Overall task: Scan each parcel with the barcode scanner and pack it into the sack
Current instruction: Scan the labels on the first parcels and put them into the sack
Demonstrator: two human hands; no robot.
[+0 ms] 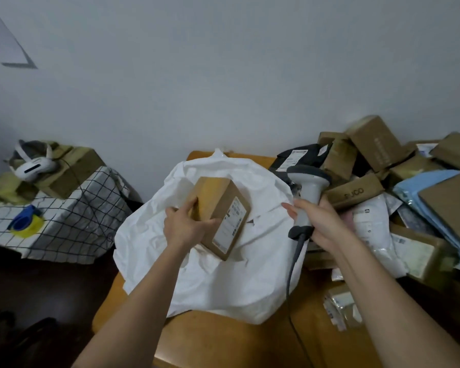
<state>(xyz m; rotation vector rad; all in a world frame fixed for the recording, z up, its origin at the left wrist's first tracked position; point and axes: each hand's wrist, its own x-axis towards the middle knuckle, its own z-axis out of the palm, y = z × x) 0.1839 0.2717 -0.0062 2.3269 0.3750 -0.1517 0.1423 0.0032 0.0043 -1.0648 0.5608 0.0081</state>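
My left hand (184, 224) grips a brown cardboard parcel (221, 213) with a white label on its right face, held over the mouth of the white sack (223, 282). The sack lies crumpled on the wooden table (223, 343). My right hand (319, 221) holds the grey barcode scanner (307, 193) by its handle, head up and turned away from me, just right of the parcel. The scanner's dark cable (294, 264) hangs down over the sack's right edge.
A heap of cardboard boxes (375, 144) and white and blue mailer bags (375, 229) fills the right side against the wall. At the left, a checked cloth (72, 219) covers a stand with a white headset (33, 166), boxes and a blue-and-yellow tape roll (25, 221).
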